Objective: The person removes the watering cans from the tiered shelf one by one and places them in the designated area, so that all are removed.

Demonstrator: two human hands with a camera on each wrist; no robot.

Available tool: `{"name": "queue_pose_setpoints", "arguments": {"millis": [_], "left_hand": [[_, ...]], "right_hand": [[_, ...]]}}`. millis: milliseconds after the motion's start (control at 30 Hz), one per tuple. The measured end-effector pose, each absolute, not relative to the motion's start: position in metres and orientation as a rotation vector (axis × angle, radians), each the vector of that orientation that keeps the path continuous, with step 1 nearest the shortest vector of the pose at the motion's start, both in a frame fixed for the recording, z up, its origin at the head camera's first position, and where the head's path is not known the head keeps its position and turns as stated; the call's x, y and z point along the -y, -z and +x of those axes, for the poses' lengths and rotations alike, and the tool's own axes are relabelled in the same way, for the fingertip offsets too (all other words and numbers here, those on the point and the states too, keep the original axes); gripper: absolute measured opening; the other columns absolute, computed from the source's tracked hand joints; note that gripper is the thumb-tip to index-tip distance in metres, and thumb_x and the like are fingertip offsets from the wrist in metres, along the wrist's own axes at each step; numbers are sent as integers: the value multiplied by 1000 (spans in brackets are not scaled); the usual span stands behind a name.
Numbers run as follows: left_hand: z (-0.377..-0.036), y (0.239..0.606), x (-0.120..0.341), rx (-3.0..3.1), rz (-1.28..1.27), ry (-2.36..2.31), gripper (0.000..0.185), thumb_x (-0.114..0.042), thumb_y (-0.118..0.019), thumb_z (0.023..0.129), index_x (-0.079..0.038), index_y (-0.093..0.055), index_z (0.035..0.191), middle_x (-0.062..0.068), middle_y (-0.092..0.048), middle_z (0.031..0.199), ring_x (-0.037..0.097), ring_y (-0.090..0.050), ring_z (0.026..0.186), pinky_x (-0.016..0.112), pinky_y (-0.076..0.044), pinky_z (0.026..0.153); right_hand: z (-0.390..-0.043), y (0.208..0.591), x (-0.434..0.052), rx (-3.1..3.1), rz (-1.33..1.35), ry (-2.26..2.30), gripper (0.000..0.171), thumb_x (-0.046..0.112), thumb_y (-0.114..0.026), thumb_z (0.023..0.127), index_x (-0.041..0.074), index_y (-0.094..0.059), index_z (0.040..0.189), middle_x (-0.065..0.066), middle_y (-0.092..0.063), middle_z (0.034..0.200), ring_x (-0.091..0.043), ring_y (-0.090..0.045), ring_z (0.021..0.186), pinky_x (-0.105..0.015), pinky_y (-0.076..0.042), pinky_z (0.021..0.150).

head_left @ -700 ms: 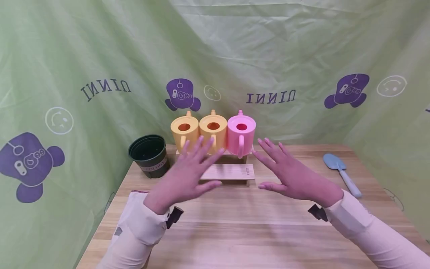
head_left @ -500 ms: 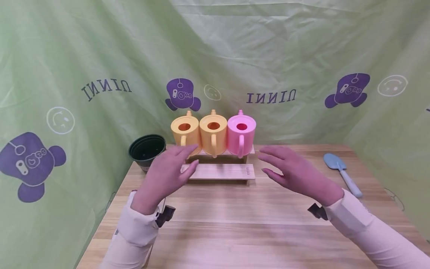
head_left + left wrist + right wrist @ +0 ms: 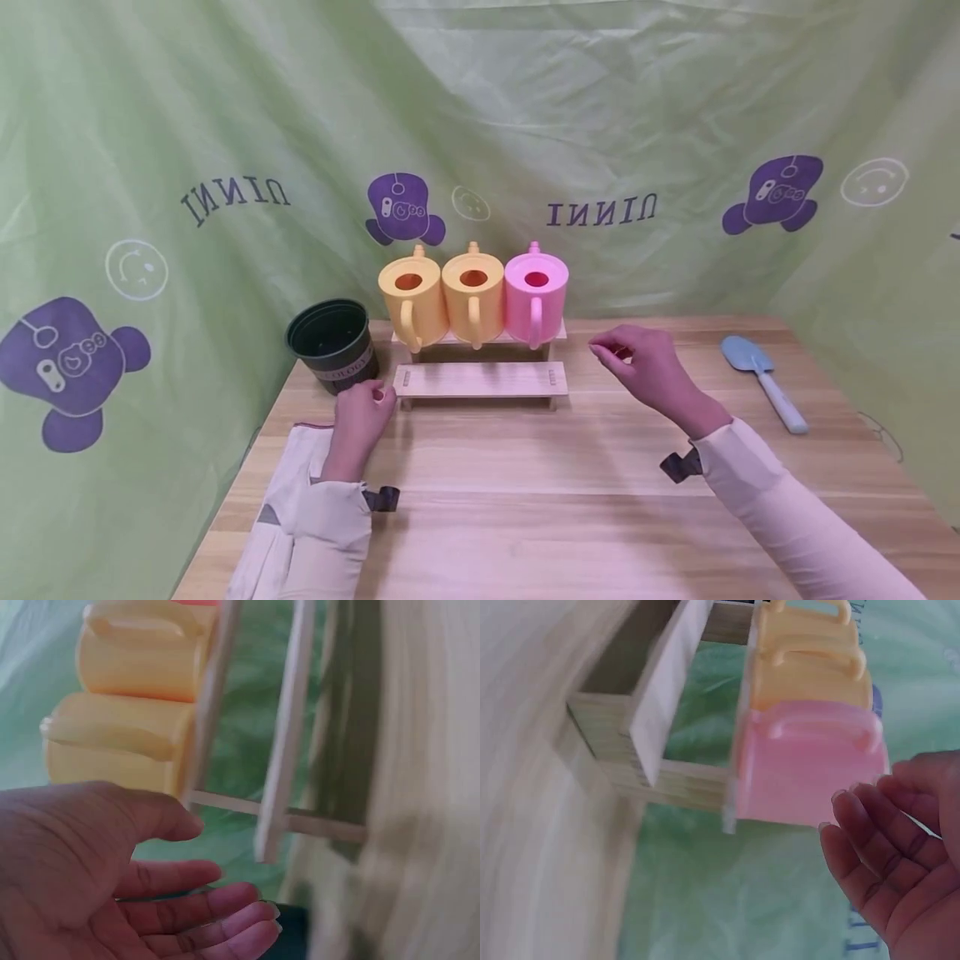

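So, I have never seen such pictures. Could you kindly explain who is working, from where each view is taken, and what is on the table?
There is no robot: you see a person's bare left hand and right hand. The wide view comes from a camera worn on the head; the two closer, tilted views come from a wrist camera on each arm. On the table stands a two-step wooden rack, with two yellow watering cans and a pink watering can on top. A dark green plant pot stands at the left, near a pale cloth; a blue trowel lies at the right. Neither hand holds anything.
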State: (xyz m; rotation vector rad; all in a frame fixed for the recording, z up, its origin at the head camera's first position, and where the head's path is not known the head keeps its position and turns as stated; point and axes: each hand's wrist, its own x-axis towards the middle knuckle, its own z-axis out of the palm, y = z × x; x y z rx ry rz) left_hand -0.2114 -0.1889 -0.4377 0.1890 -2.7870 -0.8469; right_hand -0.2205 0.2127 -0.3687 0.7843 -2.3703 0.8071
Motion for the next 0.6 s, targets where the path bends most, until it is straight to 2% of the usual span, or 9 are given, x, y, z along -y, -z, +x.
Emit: {"name": "queue_pose_setpoints", "arguments": {"millis": [233, 600], "left_hand": [[-224, 459, 185, 2739, 250, 934, 25, -27, -59, 85, -6, -71, 90, 7, -62, 71, 24, -52, 69, 33, -40, 61], [-235, 462, 177, 2672, 355, 1009, 19, -22, -64, 82, -5, -71, 85, 10, -61, 73, 27, -49, 75, 34, -38, 64]], "right_hand": [[-231, 380, -199, 2378, 652, -1003, 20, 12, -67, 82, 6, -68, 101, -6, -69, 93, -17, -66, 81, -33, -53, 68], [-243, 378, -156, 2324, 490, -1232, 28, 15, -69, 81, 2, -66, 105, -9, -69, 93, -17, -66, 82, -28, -52, 70]]}}
